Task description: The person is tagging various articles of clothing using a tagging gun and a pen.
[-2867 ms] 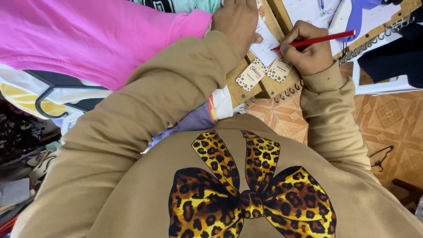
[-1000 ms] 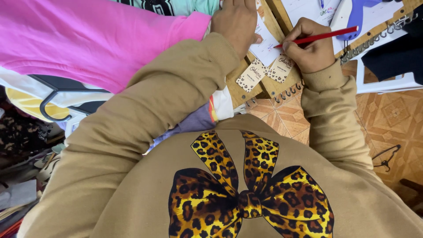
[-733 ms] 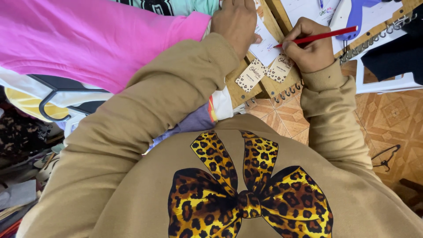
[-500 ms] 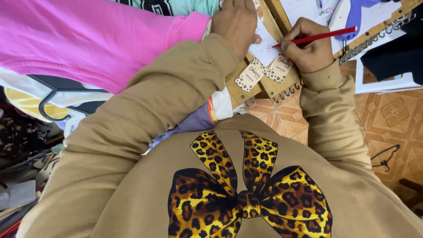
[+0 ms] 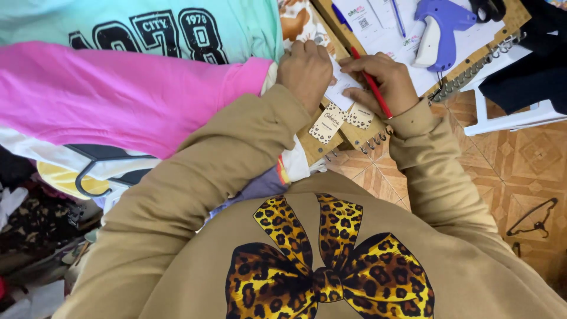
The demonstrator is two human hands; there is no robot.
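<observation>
Red pencil (image 5: 371,85): slim, smooth, round-shafted; lay slantwise in the right hand (image 5: 378,80), tip pointing up toward the white tag. The grip was closed around its shaft, fingers curled, knuckles up.

White tag (image 5: 341,88): small flat paper slip, matte; sat on the wooden board between the two hands, partly covered by both.

Left hand (image 5: 304,71): lay palm down, fingers bent, pressing on the white tag's left edge; whether it pinched anything could not be told.

Spotted tags (image 5: 339,118): two small card labels, cream with dark speckled edging; lay just below the hands, touching each other.

Wooden board (image 5: 348,136): flat, pale brown, straight-edged, with a row of metal rings (image 5: 472,71) along its lower edge; served as the bench.

Tagging gun (image 5: 440,29): moulded plastic, purple body with white handle; rested on white printed sheets (image 5: 384,29) beyond the right hand, well apart from the pencil.

Garments: pink sleeve (image 5: 130,94), soft knit, over a mint printed shirt (image 5: 147,26); piled left of the board, against the left wrist.

Tan sweatshirt (image 5: 331,260): fleecy, with leopard-print bow; its sleeves hid both wrists.

Floor (image 5: 520,159): patterned orange tile, a dark hanger (image 5: 534,215) lying on it.
</observation>
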